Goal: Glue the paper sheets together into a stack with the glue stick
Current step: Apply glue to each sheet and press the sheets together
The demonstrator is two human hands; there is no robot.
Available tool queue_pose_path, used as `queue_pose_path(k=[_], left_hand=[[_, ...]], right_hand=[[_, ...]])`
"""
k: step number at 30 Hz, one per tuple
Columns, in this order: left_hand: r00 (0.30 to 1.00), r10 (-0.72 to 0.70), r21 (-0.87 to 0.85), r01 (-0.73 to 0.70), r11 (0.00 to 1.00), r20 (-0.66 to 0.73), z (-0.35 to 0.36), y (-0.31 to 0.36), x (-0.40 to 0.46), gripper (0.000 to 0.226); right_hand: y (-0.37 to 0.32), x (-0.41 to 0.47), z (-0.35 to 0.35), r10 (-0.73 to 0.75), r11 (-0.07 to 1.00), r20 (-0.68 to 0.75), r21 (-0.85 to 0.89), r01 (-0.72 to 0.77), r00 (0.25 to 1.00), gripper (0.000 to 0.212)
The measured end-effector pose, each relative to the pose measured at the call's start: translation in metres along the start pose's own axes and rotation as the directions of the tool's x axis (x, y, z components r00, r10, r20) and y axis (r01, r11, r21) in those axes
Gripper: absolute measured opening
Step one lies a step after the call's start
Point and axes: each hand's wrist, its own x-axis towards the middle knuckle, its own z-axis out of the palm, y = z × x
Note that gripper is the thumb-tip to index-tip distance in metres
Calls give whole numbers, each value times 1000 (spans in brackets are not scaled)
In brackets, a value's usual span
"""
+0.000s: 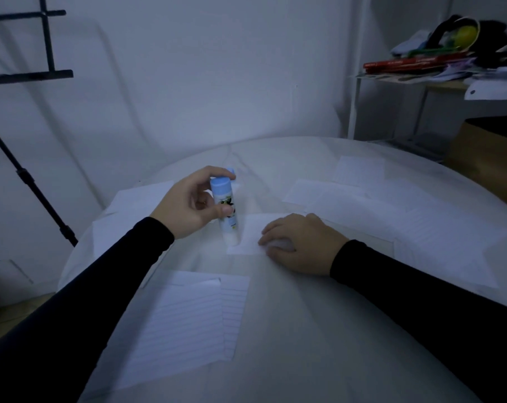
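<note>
My left hand (188, 203) grips a glue stick (227, 210) with a light blue end up, held nearly upright. Its white lower tip touches the left part of a small white paper sheet (250, 235) in the middle of the round table (290, 330). My right hand (300, 242) lies flat on that sheet's right side and presses it down. A pair of lined sheets (188, 324) lies overlapped near the front of the table. Several more lined sheets (359, 196) are spread to the right and far side, and one sheet (130, 210) lies at the left.
A white cloth covers the table. A black tripod leg (28, 181) stands at the left beside the table. At the back right, a white shelf (438, 80) carries books and clutter, with a brown box (484, 158) below it.
</note>
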Motion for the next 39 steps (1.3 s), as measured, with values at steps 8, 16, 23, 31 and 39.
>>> queue_pose_path(k=[8, 16, 23, 31, 39], left_hand=[[998, 18, -62, -14, 998, 56, 9, 16, -9, 42], [996, 3, -46, 1, 999, 94, 12, 16, -11, 43], [995, 9, -41, -5, 999, 98, 13, 15, -9, 41], [998, 12, 17, -13, 1000, 67, 13, 11, -4, 39], [1000, -13, 75, 11, 997, 22, 15, 1, 7, 41]], right_hand=[[1, 7, 10, 51, 996, -89, 81, -43, 995, 37], [2, 6, 13, 86, 990, -69, 119, -78, 994, 39], [2, 6, 13, 116, 983, -78, 155, -102, 990, 37], [1, 8, 12, 127, 978, -65, 177, -114, 990, 36], [1, 6, 10, 122, 980, -68, 169, -109, 990, 36]])
